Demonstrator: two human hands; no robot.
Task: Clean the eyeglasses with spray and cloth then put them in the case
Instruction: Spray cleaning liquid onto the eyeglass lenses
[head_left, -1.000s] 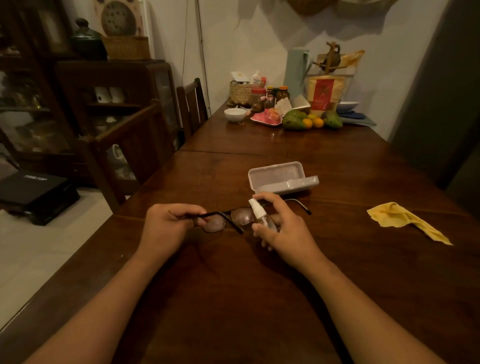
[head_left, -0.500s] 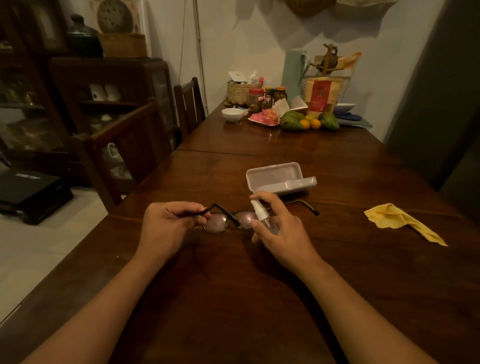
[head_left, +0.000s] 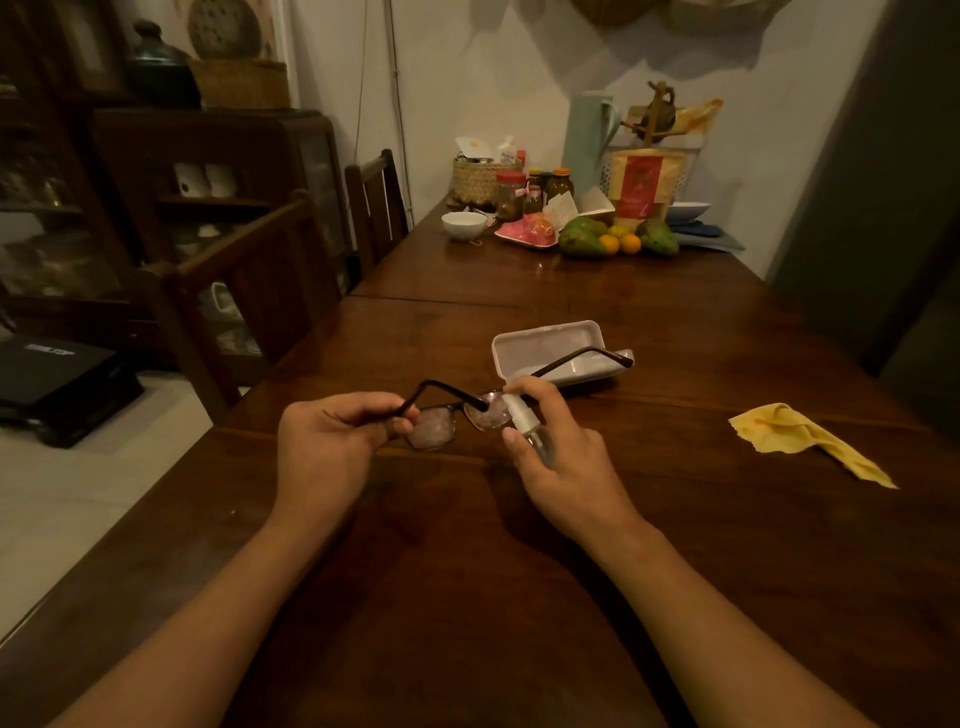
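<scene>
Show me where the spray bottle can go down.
Bare wood lies between the open case and the yellow cloth, and on the table beyond the case. The far end, round the fruit and jars, is crowded.

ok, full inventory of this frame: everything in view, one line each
eyeglasses: 1, dark frame, above table centre
spray bottle: 1, clear, white nozzle, at one lens
case: 1, white, open, on table behind hands
cloth: 1, yellow, crumpled on table, right
table: 1, dark wood, runs to far wall
chairs: 2, dark wood, table's left side
bowl: 1, white, far end
fruit: several, green and orange, far end
jars: a few, brownish, far end
flask: 1, pale green, far end
cabinet: 1, dark wood, left
left hand: 1, grips eyeglasses' temple
right hand: 1, holds spray bottle
</scene>
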